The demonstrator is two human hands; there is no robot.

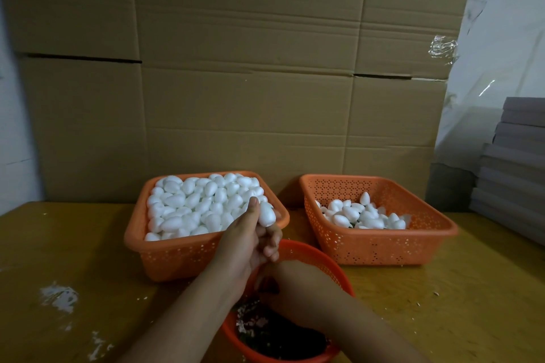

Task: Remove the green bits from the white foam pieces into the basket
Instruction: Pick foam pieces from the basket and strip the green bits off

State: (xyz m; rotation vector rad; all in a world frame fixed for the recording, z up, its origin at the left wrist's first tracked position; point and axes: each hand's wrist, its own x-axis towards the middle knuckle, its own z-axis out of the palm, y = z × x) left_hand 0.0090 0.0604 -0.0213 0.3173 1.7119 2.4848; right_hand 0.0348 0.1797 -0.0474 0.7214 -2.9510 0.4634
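On the left, white crumbs (59,298) dot the wooden bench (88,244). Next comes the full rectangular basket (165,256), heaped with white foam eggs (194,200). Your left hand (250,242) is raised over its near right corner, fingers (272,240) curled around one foam egg (267,214). It is smooth, bright white and pointed at one end, and no green shows on the part facing you. Turn it in those fingers so you can check the hidden end before you let it go.

Below, your right hand (292,289) hangs over the round red basket (330,268); whether its fingers are pinching a bit I cannot tell, as they are tucked under in shadow. Keep that hand low over the round basket, so whatever you pull off falls onto the dark, greenish scraps (280,336) already lying in it rather than onto the bench. Pinch lightly, since foam like this probably dents and sheds.

To the right, the second rectangular basket (383,247) holds a smaller pile of foam eggs (362,215), with hints of green beneath. Stacked grey boards (513,162) stand at the far right.
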